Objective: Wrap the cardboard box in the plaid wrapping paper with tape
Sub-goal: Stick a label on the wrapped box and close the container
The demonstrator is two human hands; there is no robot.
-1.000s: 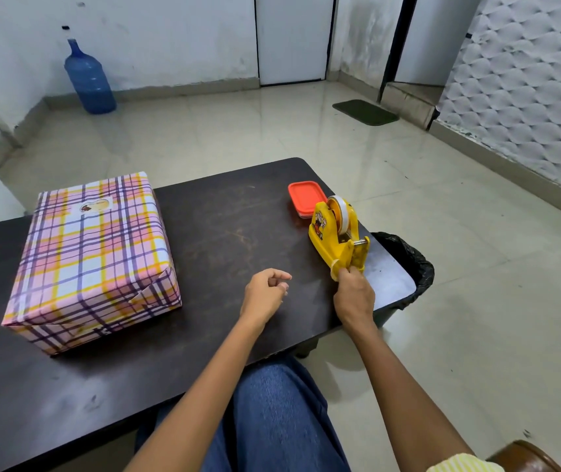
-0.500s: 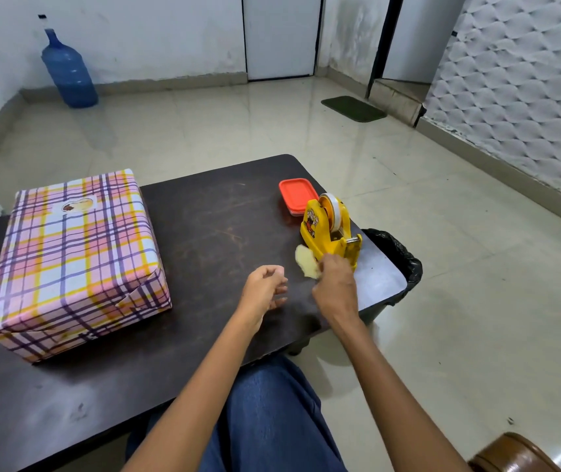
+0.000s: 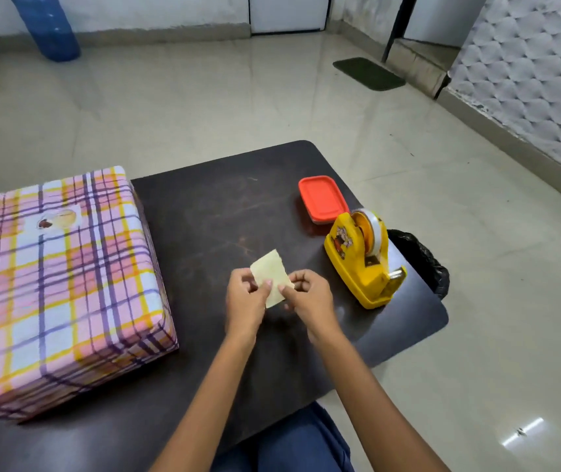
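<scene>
**Both hands on a strip of tape, wrapped box waiting at left**

From my seat, the dark brown rounded-corner table (image 3: 224, 212) fills the lower half of the frame, running from the left edge to just right of centre. On its left side sits the large rectangular box covered in pink, yellow and purple plaid wrapping paper (image 3: 61, 287). It lies flat, its near end showing folded paper flaps, and a small pale oval patch shows on its top face. I see it well apart from both hands.

In the upper left corner a blue plastic water jug (image 3: 50, 28) stands on the tiled floor against the wall. A dark green floor mat (image 3: 369, 73) lies in the upper right by a doorway.

On the right part of the table stands a yellow plastic tape dispenser (image 3: 362, 264) with a roll of tape mounted in it. Just behind it is a flat orange-red lidded plastic container (image 3: 321, 199). A black bin bag (image 3: 422, 258) shows beside the table's right edge.

At centre frame, my view has the left hand (image 3: 245, 299) and right hand (image 3: 311, 298) close together above the tabletop. Each pinches, between thumb and fingers, one side of a pale yellowish piece of tape (image 3: 268, 267), which sticks up between them, tilted toward the upper left.
</scene>
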